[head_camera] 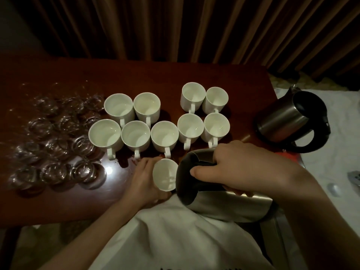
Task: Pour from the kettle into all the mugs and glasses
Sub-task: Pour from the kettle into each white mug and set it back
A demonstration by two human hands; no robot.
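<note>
Right hand (243,164) gripping kettle (224,203), left hand (144,180) holding mug (165,174) (no legible writing)

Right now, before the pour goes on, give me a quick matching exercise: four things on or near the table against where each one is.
Things:
1. tilted kettle
2. second kettle
3. lifted mug
4. glasses

Places:
A. clustered at the table's left end
B. held by the left hand
C. gripped by the right hand
D. lying tilted on white cloth past the table's right end

Pairs: 1-C, 2-D, 3-B, 4-A
</note>
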